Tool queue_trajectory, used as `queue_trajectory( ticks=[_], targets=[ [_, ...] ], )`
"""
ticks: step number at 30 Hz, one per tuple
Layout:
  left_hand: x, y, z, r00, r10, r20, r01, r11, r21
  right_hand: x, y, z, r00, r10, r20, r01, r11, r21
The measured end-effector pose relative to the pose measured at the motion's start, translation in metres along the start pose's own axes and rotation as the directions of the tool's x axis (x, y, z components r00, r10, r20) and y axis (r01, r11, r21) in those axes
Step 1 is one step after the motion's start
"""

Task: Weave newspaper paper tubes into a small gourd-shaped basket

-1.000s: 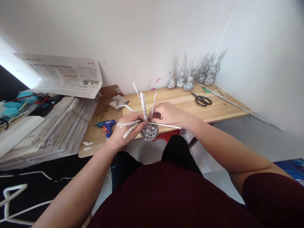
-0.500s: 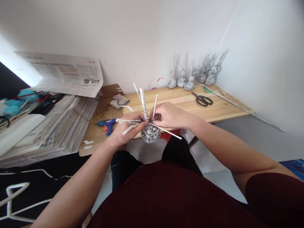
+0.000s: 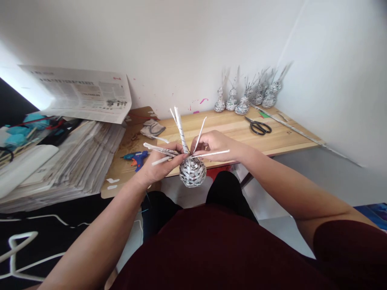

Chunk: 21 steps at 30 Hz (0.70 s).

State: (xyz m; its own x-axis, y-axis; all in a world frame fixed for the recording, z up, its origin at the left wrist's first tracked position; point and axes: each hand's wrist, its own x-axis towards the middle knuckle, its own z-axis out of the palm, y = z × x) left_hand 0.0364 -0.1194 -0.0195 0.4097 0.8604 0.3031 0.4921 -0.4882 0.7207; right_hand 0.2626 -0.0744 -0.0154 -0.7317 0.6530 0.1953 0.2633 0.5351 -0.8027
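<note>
A round woven newspaper ball (image 3: 192, 173) hangs below my hands in front of the table edge. Rolled paper sticks fan out from its top; the thick paper roll (image 3: 181, 131) stands almost upright. My left hand (image 3: 165, 161) is closed on the ball's neck, its thumb and fingers pinching the base of the sticks that point left. At the neck's right side, my right hand (image 3: 211, 146) pinches a thin paper stick (image 3: 200, 133) that slants up. Another paper stick (image 3: 213, 153) reaches right beneath my right fingers. The fingertips of both hands partly hide the neck.
Several woven paper gourds (image 3: 242, 105) stand against the wall. Black scissors (image 3: 258, 127) and a long paper stick (image 3: 290, 131) lie on the wooden table (image 3: 229, 139). To the left are a blue glue gun (image 3: 137, 160), a grey glove (image 3: 152, 128) and a tall newspaper stack (image 3: 78, 161).
The woven ball has tilted up so more of its side shows. The right-hand paper stick swung down, then back up to nearly level. The stick in my right fingers leans further right.
</note>
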Motion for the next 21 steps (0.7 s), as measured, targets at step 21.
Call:
queue_trajectory(
  ticks=[21],
  targets=[
    [0.021, -0.052, 0.01, 0.98, 0.022, -0.199, 0.03, 0.965, 0.259, 0.01, 0.044, 0.031, 0.913, 0.15, -0.378, -0.063, 0.971, 0.232]
  ],
)
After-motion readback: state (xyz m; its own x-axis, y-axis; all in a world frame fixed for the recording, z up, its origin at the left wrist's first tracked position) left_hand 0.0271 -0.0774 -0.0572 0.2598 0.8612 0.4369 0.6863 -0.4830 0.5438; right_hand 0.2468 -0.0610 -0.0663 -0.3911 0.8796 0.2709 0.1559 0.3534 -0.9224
